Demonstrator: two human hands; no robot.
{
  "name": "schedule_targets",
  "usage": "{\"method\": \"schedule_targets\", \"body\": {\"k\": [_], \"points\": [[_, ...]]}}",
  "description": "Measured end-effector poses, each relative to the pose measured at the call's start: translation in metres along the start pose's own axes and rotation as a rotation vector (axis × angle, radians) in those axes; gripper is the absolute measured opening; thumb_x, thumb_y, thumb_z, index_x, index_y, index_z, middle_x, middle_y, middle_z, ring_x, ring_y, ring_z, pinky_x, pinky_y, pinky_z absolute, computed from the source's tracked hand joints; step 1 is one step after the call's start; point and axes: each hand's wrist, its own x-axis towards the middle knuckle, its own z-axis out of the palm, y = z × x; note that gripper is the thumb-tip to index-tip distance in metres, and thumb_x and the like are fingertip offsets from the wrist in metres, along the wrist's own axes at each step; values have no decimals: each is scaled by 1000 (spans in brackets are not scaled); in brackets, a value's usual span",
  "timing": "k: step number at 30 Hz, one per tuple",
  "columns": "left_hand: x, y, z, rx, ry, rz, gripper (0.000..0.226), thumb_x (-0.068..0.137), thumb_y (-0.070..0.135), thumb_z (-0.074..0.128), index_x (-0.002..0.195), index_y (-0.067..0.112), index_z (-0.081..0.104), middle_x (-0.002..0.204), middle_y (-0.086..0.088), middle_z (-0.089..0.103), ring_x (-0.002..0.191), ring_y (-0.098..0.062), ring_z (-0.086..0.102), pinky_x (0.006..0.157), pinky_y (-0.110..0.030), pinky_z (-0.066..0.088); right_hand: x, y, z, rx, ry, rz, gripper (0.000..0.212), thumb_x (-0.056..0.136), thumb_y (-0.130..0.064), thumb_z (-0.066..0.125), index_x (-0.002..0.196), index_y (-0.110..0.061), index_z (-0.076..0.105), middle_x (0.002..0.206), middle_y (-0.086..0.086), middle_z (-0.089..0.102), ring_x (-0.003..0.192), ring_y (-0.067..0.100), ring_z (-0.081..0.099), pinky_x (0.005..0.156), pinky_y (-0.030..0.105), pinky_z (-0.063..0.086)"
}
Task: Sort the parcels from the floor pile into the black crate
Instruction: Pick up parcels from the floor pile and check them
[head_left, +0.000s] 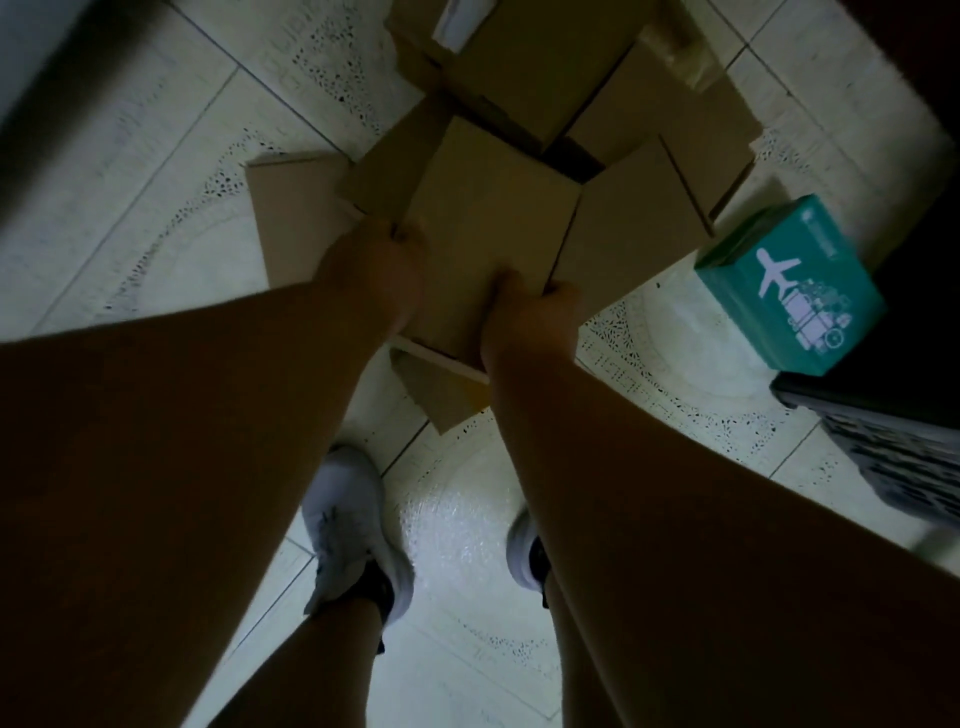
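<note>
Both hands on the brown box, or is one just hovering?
Touching. Head view: left hand grips the brown box at its left edge, right hand curls over its near corner.

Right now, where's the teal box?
Head view, right side: the teal box stands on the floor just right of the cardboard pile, at the black crate's far corner.
</note>
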Motion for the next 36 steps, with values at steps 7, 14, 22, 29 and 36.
{"method": "schedule_targets", "body": {"k": [7,14,22,29,36], "points": [[-77,0,-72,-222,99,-58,56,98,59,26,119,15,52,86,1,50,72,-15,48,64,-25,35,-82,-56,-20,-167,48,-256,32,98,-54,33,102,-25,45,85,-5,54,76,15,55,70,38,45],[-142,-3,-152,-1001,-277,-178,37,82,34,71,116,20,62,105,-6,74,93,-27,72,76,-40,57,-155,-86,-52,-339,-45,-449,40,97,-55,37,114,-23,53,99,-1,60,90,19,59,83,44,51],[-217,-7,-192,-1124,-48,-236,69,64,87,45,90,30,73,92,2,75,83,-23,72,76,-42,56,-246,-106,-36,-225,-544,-507,64,94,-64,37,139,-20,44,129,14,58,113,31,60,97,55,48],[-272,-49,-216,-1329,165,-249,94,60,78,66,140,34,43,125,11,59,112,-24,61,99,-48,47,-298,-131,-34,58,-1255,-92,54,89,-63,49,117,-22,70,119,9,69,115,29,64,91,46,53],[-324,-138,-231,-1666,266,-300,40,83,41,71,109,12,67,99,-10,75,90,-31,72,87,-51,55,-356,-107,-6,-147,-1308,-52,41,97,-48,47,103,-19,75,101,7,76,90,19,74,74,39,61]]}}
